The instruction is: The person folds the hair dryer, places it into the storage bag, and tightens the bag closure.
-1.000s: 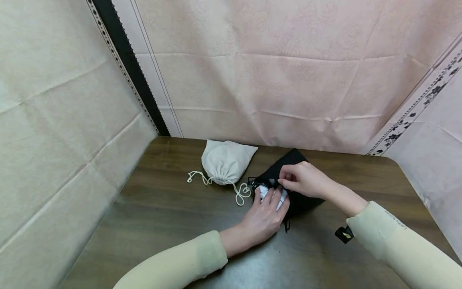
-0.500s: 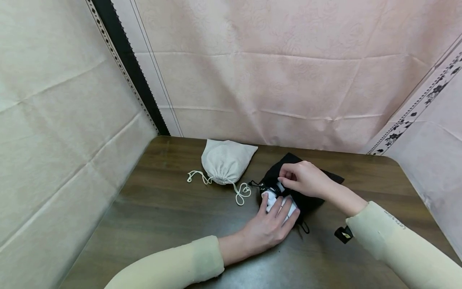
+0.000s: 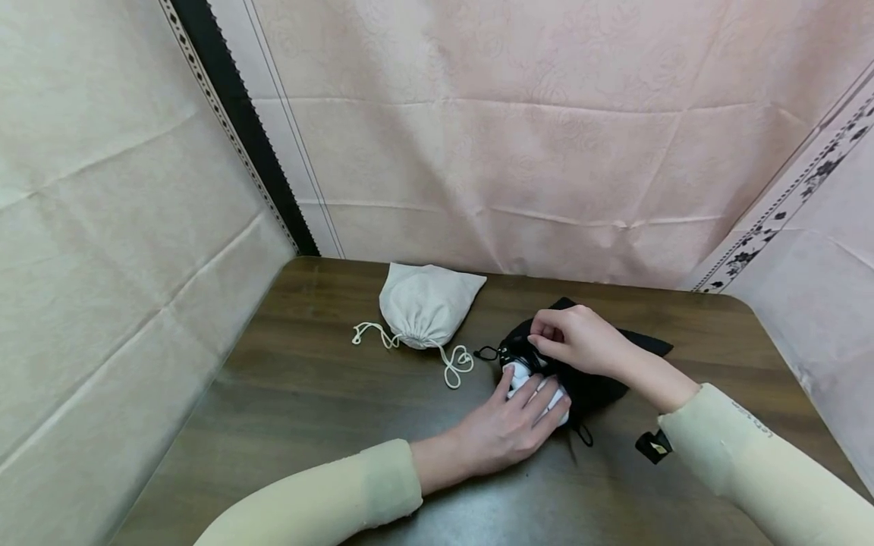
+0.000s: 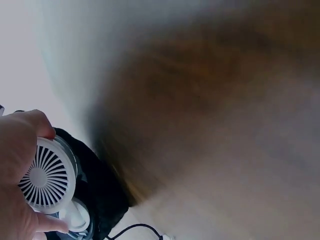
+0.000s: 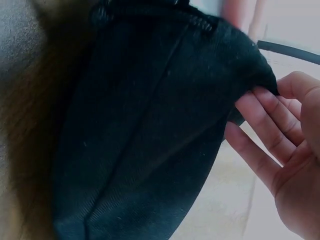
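Note:
My left hand (image 3: pixel 507 426) grips a small white handheld fan (image 4: pixel 39 177) with a round slatted grille; thumb and fingers lie on either side of it in the left wrist view. The fan is at the mouth of a black drawstring bag (image 3: pixel 590 390) on the table, and part of it is hidden by my fingers and the cloth. With my right hand (image 3: pixel 580 339) I pinch the edge of the bag's mouth between thumb and fingers. The right wrist view shows the black cloth (image 5: pixel 140 125) hanging from that pinch.
A cream drawstring bag (image 3: pixel 430 303) lies left of the black one, its cords (image 3: pixel 456 365) spread on the wooden table (image 3: pixel 307 394). Pale cloth hangings (image 3: pixel 519 152) stand behind and at both sides. A black tag (image 3: pixel 653 447) hangs by the right sleeve.
My left hand and the fan have moved right and slightly toward me. The black bag has shifted and bunched to the right, while my right hand has stayed nearly in place.

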Demonstrator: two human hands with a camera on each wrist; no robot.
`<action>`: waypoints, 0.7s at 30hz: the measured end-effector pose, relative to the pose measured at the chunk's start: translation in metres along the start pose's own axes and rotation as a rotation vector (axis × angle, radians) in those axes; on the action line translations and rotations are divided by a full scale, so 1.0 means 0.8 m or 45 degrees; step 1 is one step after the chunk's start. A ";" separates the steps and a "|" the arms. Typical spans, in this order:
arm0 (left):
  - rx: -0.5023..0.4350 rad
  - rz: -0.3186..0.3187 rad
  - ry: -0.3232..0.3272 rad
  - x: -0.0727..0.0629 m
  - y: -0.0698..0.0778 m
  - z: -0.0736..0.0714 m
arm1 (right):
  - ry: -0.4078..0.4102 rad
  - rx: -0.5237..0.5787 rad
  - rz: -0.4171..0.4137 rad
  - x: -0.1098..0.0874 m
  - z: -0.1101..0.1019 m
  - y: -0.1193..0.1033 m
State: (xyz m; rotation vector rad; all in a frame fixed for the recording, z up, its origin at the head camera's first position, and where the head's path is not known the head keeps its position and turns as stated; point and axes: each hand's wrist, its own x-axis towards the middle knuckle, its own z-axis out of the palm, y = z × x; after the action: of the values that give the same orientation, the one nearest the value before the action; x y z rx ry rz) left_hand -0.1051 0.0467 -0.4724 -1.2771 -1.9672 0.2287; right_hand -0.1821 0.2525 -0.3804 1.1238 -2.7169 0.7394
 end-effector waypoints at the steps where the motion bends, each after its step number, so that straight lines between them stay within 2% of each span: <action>1: 0.002 0.017 -0.001 -0.001 0.000 -0.001 | 0.007 -0.005 -0.001 -0.001 0.000 0.000; 13: 0.057 0.178 0.052 -0.011 -0.009 0.008 | 0.009 -0.048 0.013 -0.004 0.002 0.002; 21: 0.057 0.280 0.163 -0.022 -0.019 0.011 | -0.001 -0.058 0.025 -0.009 0.002 0.008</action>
State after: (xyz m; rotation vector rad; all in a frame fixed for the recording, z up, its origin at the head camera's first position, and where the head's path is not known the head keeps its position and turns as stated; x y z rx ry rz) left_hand -0.1179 0.0264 -0.4795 -1.4431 -1.7056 0.2903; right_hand -0.1815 0.2601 -0.3866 1.0893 -2.7348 0.6767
